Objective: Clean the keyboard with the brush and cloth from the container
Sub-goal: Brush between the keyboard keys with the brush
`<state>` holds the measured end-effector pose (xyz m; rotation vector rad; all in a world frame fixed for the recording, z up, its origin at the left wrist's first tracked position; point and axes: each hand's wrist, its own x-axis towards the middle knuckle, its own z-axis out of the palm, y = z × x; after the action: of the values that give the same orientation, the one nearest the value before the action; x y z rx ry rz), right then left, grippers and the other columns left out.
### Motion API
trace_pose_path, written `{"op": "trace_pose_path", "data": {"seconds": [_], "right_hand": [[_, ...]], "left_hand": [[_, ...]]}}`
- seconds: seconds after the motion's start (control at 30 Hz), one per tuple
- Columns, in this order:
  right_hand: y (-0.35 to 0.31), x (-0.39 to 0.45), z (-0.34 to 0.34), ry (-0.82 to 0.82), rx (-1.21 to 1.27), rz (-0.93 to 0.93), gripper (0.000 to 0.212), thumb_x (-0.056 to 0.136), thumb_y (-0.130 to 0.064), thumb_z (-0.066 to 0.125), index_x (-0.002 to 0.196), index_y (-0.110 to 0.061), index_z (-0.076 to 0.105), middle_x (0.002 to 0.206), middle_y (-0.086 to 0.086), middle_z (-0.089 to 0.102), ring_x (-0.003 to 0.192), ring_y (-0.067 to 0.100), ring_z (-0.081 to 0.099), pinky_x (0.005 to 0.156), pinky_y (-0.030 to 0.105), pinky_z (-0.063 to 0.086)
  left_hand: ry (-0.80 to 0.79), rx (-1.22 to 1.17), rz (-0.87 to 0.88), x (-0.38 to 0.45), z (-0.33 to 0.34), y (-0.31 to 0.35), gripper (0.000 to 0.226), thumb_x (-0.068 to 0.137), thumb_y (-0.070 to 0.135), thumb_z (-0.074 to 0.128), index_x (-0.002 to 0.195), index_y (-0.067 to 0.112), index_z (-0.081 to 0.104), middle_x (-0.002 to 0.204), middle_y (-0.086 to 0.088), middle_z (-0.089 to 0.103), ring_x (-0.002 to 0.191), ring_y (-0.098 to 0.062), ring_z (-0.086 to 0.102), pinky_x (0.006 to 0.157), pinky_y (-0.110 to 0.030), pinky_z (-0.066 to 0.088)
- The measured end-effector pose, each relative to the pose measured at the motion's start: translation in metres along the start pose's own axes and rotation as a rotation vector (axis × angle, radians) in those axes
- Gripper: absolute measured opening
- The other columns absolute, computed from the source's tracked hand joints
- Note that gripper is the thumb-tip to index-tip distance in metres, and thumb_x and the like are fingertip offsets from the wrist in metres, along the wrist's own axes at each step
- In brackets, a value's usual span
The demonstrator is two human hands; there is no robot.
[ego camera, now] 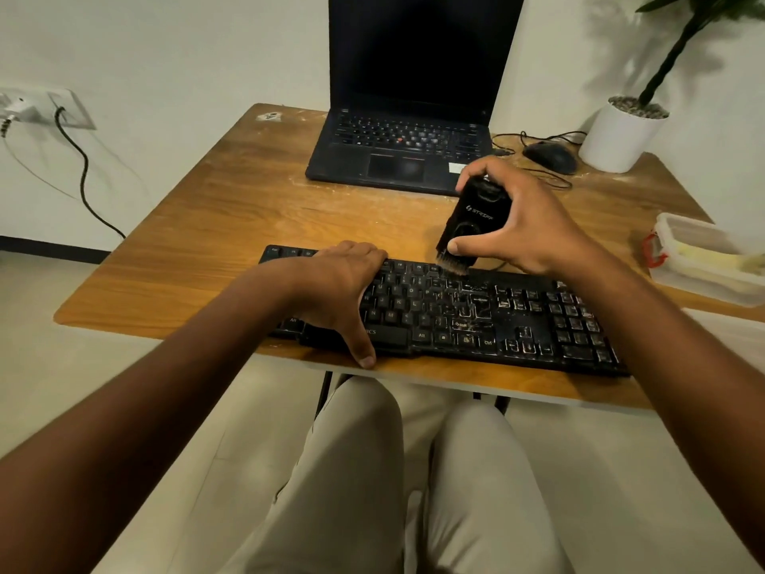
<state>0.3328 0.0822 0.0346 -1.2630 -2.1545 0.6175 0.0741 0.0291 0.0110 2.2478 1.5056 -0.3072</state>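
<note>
A dusty black keyboard (476,316) lies along the front edge of the wooden table (215,225). My left hand (343,292) rests flat on the keyboard's left half, fingers spread, thumb over the front edge. My right hand (525,217) grips a black brush (472,225) with white lettering, held upright. The brush's bristles touch the top key row near the keyboard's middle. A clear plastic container (703,258) with a red clip sits at the table's right edge, with something pale yellow inside.
A black laptop (405,147) stands open at the back of the table, screen dark. A black mouse (550,157) with its cable and a white plant pot (621,134) sit at the back right. A wall socket (45,109) with a cord is on the left.
</note>
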Motion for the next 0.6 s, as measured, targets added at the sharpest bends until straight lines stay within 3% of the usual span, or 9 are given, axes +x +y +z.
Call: {"op": "trace_pose_path", "data": {"seconds": [0.13, 0.3, 0.47, 0.6], "right_hand": [[-0.003, -0.004, 0.007, -0.125, -0.006, 0.008, 0.064, 0.068, -0.019, 0.093, 0.117, -0.034, 0.055, 0.108, -0.016, 0.059, 0.096, 0.003, 0.060, 0.066, 0.019, 0.056], [0.006, 0.012, 0.013, -0.045, -0.048, 0.020, 0.063, 0.070, -0.019, 0.092, 0.117, -0.035, 0.054, 0.111, -0.013, 0.061, 0.104, 0.013, 0.062, 0.079, 0.027, 0.058], [-0.017, 0.008, 0.021, 0.076, 0.046, -0.055, 0.061, 0.070, -0.022, 0.091, 0.116, -0.034, 0.053, 0.108, -0.015, 0.058, 0.097, 0.003, 0.059, 0.066, 0.015, 0.053], [-0.027, -0.006, 0.044, -0.029, 0.012, -0.084, 0.062, 0.071, -0.024, 0.091, 0.119, -0.035, 0.052, 0.106, -0.014, 0.060, 0.096, 0.003, 0.060, 0.069, 0.016, 0.054]], "left_hand": [[0.001, 0.001, 0.007, 0.002, 0.001, -0.001, 0.147, 0.054, 0.060, 0.095, 0.164, 0.022, 0.006, 0.169, 0.002, 0.014, 0.155, -0.021, 0.011, 0.127, -0.041, 0.014], [0.010, -0.004, 0.004, 0.001, 0.001, 0.000, 0.147, 0.053, 0.060, 0.095, 0.164, 0.022, 0.007, 0.169, 0.002, 0.015, 0.155, -0.020, 0.012, 0.128, -0.041, 0.016], [0.027, -0.021, 0.007, -0.001, -0.001, 0.002, 0.139, 0.053, 0.055, 0.097, 0.161, 0.022, 0.016, 0.164, 0.003, 0.025, 0.150, -0.019, 0.021, 0.126, -0.041, 0.022], [0.025, -0.026, 0.001, -0.001, -0.001, 0.001, 0.140, 0.052, 0.056, 0.097, 0.161, 0.022, 0.016, 0.164, 0.002, 0.025, 0.150, -0.020, 0.022, 0.125, -0.041, 0.024]]}}
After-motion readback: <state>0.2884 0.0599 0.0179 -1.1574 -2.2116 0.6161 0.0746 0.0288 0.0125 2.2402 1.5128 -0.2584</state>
